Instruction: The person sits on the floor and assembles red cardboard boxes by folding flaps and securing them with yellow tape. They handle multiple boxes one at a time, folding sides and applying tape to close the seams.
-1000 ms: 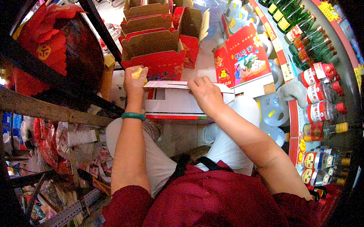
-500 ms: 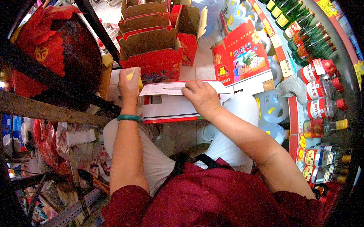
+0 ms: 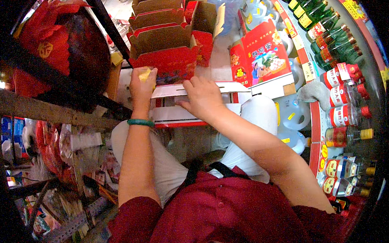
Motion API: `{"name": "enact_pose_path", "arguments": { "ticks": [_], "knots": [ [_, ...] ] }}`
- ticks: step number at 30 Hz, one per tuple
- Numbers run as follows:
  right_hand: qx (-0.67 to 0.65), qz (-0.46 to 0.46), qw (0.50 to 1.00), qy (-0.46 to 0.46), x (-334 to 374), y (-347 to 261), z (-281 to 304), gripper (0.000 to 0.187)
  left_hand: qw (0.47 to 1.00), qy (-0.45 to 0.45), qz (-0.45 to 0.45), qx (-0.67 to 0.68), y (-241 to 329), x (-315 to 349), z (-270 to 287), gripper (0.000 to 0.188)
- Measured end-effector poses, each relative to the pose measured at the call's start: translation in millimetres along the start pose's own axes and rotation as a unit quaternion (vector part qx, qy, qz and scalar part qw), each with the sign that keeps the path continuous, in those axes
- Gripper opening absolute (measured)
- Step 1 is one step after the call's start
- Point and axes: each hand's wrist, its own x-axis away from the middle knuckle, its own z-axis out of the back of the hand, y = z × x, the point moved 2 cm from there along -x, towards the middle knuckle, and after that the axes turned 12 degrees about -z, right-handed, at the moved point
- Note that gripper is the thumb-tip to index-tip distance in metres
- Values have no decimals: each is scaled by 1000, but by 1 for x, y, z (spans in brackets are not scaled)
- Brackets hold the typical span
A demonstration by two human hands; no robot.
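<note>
A red cardboard carton [image 3: 177,123] with white inner faces stands between my knees. Its white slotted flap [image 3: 169,92] runs across the far side, and the middle of the carton gapes open. My right hand [image 3: 204,97] lies over that flap, fingers bent at its far edge and thumb stretched toward me. Beside the carton's left end, my left hand [image 3: 141,87] is closed around a yellowish, see-through thing [image 3: 145,75] whose kind I cannot make out. Part of that thing is hidden by the fingers. A green bracelet [image 3: 141,122] circles my left wrist.
Several folded red cartons [image 3: 163,57] stand open beyond the flap. A flat red carton [image 3: 265,57] leans at the right against large clear jugs [image 3: 294,115]. Shelved bottles [image 3: 338,93] line the right side; a dark metal frame [image 3: 50,106] is close on the left.
My right hand has shifted left along the flap, its thumb now stretched toward me. The flap has tipped and the carton's opening shows wider. My left hand stays nearly in place.
</note>
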Motion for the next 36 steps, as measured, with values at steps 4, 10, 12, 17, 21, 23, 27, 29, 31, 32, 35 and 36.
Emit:
{"name": "enact_pose_path", "arguments": {
  "ticks": [4,10,12,17,21,23,27,29,31,32,35,36],
  "knots": [
    [34,-57,998,-12,-9,-17,-10,46,998,16,-16,-62,-3,-2,-1,31],
    [54,-106,993,-14,-9,-20,-18,46,1000,-3,9,-3,-12,-4,-6,30],
    [67,-121,990,-37,-13,-26,-16,48,999,-4,-1,-52,-12,-4,-6,30],
    [95,-143,985,-24,-17,-25,-35,50,999,-2,11,-31,-15,-6,-8,31],
    [76,-163,983,-35,-18,-29,-34,50,999,-1,-17,-30,-8,-6,-7,32],
    [69,-152,986,-31,-18,-31,-34,49,998,-18,-12,-58,-11,-6,-4,33],
    [65,-143,987,-26,-18,-27,-39,48,992,-56,5,-111,-6,-6,-4,34],
    [60,-107,992,-26,-14,-19,-38,48,992,-66,3,-103,1,-2,-5,35],
    [35,-75,996,-40,-7,-14,-29,48,994,-70,0,-88,4,2,-3,36],
    [16,-58,997,-54,-2,-19,-15,49,995,-60,-9,-85,-5,3,0,37],
    [-19,-16,997,-70,13,6,1,55,995,-44,-26,-81,-21,6,4,38],
    [-28,-3,997,-71,19,18,3,57,995,-44,-23,-87,-20,7,6,38]
  ]
}}
